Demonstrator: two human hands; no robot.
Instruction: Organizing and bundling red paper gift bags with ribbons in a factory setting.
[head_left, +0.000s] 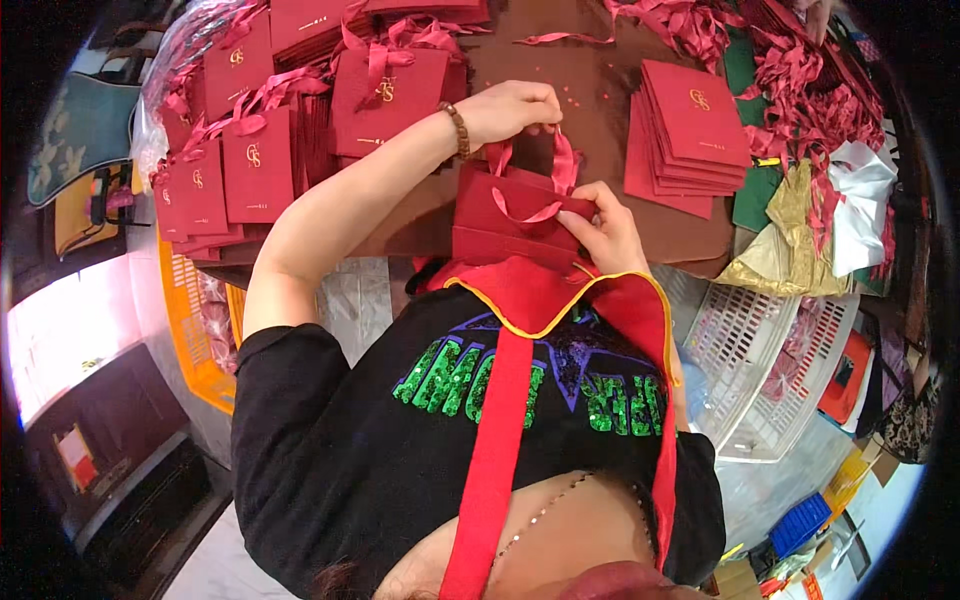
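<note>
The left hand (512, 108) was curled nearly closed above the bag, its bent fingers gripping the upper part of a ribbon handle (563, 162). The right hand (610, 232) was partly closed at the bag's right side, thumb and fingertips pinching near the rim, where the end of a second ribbon loop met them; whether they held ribbon, rim or both could not be told. The red bag (500, 243) lay between the person and the surface's near edge, just in front of the apron (520, 290). It was flat-sided and matte, with crisp folds, and its satin-like ribbon curved in soft, glossy loops.

The surface (520, 62) was brown and smooth, flecked with small red bits. To the right of the hands sat a slightly fanned stack of red bags (690, 130), square-cornered with gold print. At the left stood packed rows of similar bags (258, 165), ribbons tumbling over their tops. Farther right lay a shiny white cloth (862, 205) and a crumpled gold sheet (795, 245). A beaded bracelet (458, 130) of round brown beads circled the left wrist. The apron was red with yellow piping.
</note>
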